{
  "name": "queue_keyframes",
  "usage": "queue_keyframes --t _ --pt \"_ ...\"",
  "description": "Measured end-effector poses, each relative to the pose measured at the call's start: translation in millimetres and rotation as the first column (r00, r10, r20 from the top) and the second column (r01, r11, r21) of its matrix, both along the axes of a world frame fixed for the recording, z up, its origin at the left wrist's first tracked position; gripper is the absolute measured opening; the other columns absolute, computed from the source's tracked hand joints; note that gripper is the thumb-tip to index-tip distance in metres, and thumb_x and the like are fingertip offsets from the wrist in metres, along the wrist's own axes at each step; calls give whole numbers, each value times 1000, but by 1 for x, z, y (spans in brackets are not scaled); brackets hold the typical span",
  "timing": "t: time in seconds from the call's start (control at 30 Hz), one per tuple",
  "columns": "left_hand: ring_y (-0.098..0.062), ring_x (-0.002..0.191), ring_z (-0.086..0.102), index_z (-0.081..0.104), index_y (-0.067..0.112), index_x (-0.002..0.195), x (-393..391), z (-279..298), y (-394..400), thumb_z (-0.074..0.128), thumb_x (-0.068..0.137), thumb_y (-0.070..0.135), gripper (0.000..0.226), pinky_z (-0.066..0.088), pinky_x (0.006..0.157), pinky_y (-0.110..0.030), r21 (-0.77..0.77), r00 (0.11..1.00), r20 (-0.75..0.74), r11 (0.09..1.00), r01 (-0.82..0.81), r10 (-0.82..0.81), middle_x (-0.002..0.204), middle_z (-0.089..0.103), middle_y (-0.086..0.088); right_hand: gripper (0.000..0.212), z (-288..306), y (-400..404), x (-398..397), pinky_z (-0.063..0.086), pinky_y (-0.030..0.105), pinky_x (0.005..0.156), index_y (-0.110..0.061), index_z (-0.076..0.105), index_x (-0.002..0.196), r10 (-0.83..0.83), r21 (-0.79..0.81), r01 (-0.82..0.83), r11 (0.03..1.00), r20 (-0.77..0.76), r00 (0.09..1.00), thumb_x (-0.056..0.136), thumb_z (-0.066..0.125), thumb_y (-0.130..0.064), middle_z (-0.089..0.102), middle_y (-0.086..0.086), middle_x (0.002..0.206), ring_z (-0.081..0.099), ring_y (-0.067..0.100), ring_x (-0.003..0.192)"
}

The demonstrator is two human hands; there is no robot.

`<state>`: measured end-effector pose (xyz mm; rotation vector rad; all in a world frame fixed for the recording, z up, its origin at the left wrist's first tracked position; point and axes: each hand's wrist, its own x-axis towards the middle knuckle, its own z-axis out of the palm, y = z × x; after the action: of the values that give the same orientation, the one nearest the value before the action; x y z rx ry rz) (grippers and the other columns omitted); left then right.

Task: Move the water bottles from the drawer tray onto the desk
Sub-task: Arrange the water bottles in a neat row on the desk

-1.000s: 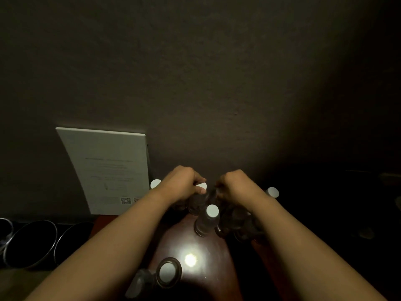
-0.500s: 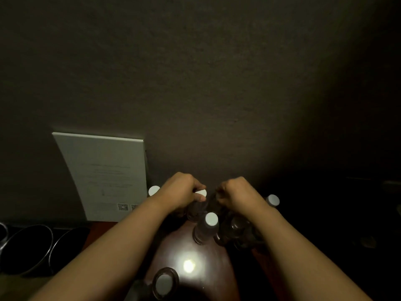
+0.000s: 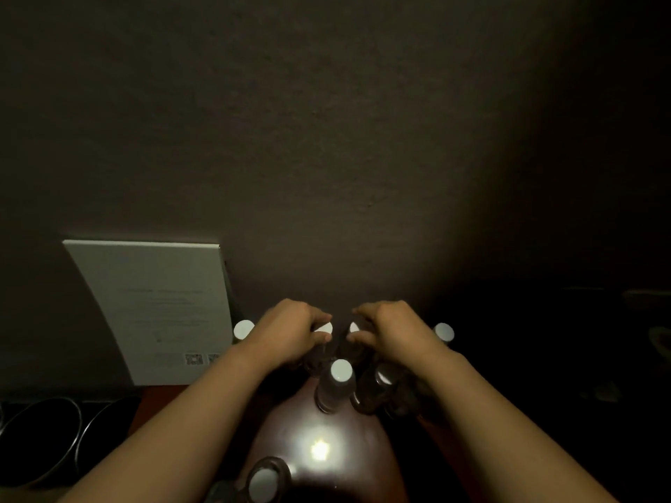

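Both my hands are up at the back of the cluster now, and there's the change: a second ago my right hand point(image 3: 390, 330) covered its bottle's cap, and now that white cap point(image 3: 354, 327) shows between my fingers, a mirror of the one under my left hand point(image 3: 290, 330). Left fingers are curled round the neck of a clear plastic water bottle with a white cap point(image 3: 324, 328); right fingers curled the same way round its neighbour, and the two necks sit just beside each other. Both bottles look to be standing on the glossy dark reddish-brown worktop point(image 3: 319, 430), by the dark wall, though in this gloom I can't tell whether they've touched down. Another white-capped clear bottle point(image 3: 336, 384) stands upright just in front of my hands, with more white caps off to either side. A pale printed card point(image 3: 156, 310) leans on the wall to the left. My read: this pair is being set down, and letting go comes next.
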<state>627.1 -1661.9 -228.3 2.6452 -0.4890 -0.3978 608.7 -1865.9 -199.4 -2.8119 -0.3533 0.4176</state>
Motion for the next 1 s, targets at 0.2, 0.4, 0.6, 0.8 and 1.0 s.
queue_keyframes --t 0.2,0.4,0.6,0.8,1.0 --pt "-20 104 67 72 27 115 -33 14 -11 61 90 45 33 54 86 -35 -102 943 331 995 -10 43 113 71 4 33 14 -20 -38 52 34 87 -28 65 120 -115 16 114 993 175 978 91 59 -44 67 -2 114 63 20 106" --pt "-22 101 65 65 31 113 -64 13 -34 60 83 52 37 54 80 -35 160 992 64 983 95 -106 107 66 3 30 -5 -13 -60 48 33 73 -23 64 114 86 -229 -89 969 -25 996 87 61 -36 64 5 110 63 29 101" --pt "-31 92 67 62 18 88 -73 13 -39 66 83 37 20 52 76 -36 265 984 47 952 152 -171 98 68 -7 22 -15 -12 -74 55 39 80 -18 69 102 120 -132 -124 983 -37 992 83 67 -30 65 8 105 64 31 99" --pt "-28 89 68 65 18 89 -109 6 -35 67 77 40 25 55 74 -35 251 984 -18 952 178 -179 95 69 -5 20 -8 -10 -107 52 39 81 -10 68 101 198 -131 -209 969 -95 976 83 65 -19 64 12 106 62 32 100" --pt "-25 92 64 58 21 84 -130 10 -35 64 80 48 27 47 72 -31 281 986 -25 945 168 -168 98 66 -1 28 -6 -11 -126 46 38 78 -11 63 111 253 -187 -262 947 -72 965 87 62 -25 60 12 108 58 34 105"
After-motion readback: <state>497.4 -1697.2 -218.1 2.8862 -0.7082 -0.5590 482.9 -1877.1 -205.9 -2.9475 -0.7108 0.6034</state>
